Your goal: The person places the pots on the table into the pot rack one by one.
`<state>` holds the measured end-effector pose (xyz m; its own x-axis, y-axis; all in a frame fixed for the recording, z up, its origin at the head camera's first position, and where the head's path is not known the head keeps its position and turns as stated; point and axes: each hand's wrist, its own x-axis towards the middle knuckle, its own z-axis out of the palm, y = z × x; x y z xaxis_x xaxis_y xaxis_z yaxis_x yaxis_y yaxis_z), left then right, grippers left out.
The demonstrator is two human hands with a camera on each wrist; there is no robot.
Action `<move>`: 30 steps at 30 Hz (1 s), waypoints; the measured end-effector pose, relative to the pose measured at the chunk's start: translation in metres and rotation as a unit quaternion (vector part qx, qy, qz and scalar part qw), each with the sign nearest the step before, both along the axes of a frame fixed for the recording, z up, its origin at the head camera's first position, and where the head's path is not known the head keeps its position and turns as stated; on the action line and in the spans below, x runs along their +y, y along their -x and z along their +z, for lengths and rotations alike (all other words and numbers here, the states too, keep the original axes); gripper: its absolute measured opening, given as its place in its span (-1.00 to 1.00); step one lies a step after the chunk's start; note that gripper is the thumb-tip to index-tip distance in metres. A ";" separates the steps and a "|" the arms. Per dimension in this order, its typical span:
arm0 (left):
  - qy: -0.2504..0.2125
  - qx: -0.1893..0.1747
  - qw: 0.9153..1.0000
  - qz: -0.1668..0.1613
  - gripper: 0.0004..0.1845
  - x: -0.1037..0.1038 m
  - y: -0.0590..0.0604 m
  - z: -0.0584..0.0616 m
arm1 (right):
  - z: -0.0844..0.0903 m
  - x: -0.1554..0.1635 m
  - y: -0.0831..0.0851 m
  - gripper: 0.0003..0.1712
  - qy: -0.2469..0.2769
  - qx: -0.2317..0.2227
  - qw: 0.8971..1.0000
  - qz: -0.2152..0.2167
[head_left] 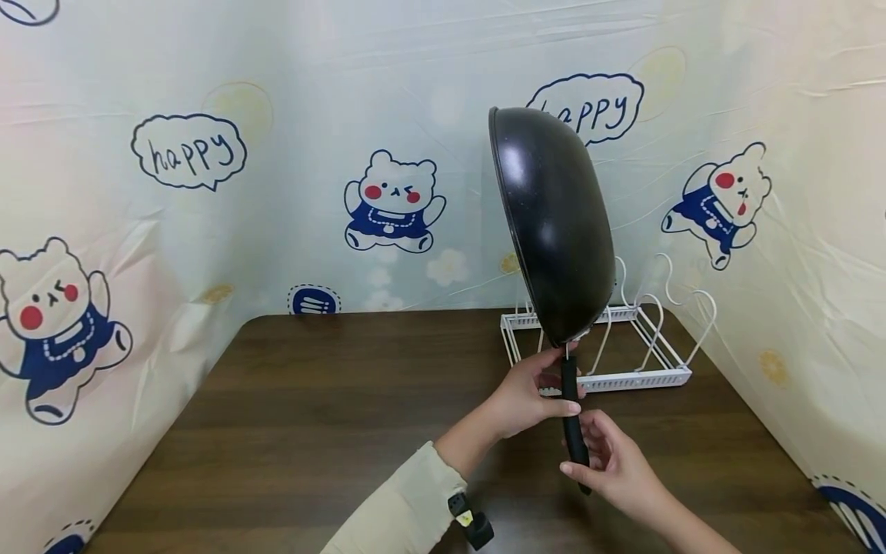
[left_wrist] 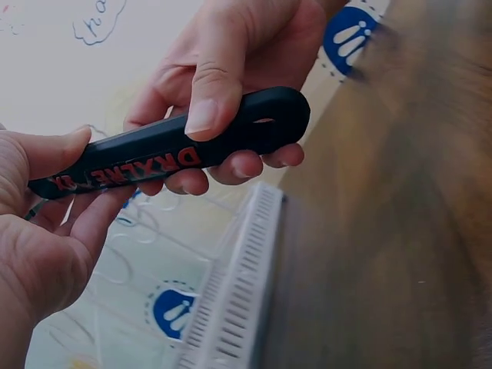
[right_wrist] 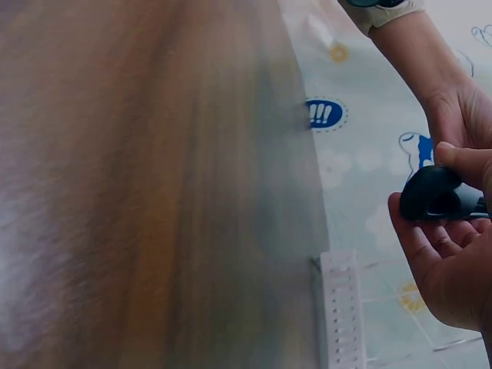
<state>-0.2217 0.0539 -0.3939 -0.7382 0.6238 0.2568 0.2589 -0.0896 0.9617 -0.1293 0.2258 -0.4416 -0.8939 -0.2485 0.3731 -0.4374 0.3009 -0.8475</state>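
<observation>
A dark wok (head_left: 554, 219) is held up on its edge in the head view, its rounded outside facing right and its black handle (head_left: 571, 377) pointing down. My left hand (head_left: 522, 396) grips the handle close to the pan, thumb across it. Lower down, my right hand (head_left: 619, 465) holds the handle's end between thumb and fingers. Red lettering shows along the handle (left_wrist: 146, 157) in the left wrist view. The pan's inside faces away and is hidden.
A white wire rack (head_left: 637, 380) with curved upright dividers stands on the brown wooden table (head_left: 346, 431), behind the hands and partly covered by the wok. A printed cloth (head_left: 298, 192) with cartoon bears surrounds the table's back and sides.
</observation>
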 end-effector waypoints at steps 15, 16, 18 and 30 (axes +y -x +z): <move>-0.032 -0.096 0.995 -0.017 -0.18 0.011 -0.009 -0.042 | -0.023 0.012 -0.005 -0.37 -0.054 -0.067 0.996 0.006; -0.032 -0.105 0.994 -0.015 -0.18 0.011 -0.010 -0.045 | -0.024 0.013 -0.005 -0.37 -0.060 -0.072 0.996 0.005; -0.030 -0.121 0.992 -0.011 -0.18 0.012 -0.012 -0.049 | -0.026 0.014 -0.006 -0.36 -0.071 -0.088 0.994 0.005; -0.053 -0.190 0.980 0.000 -0.20 0.011 -0.017 -0.076 | -0.034 0.017 -0.006 -0.38 -0.048 -0.197 0.977 0.060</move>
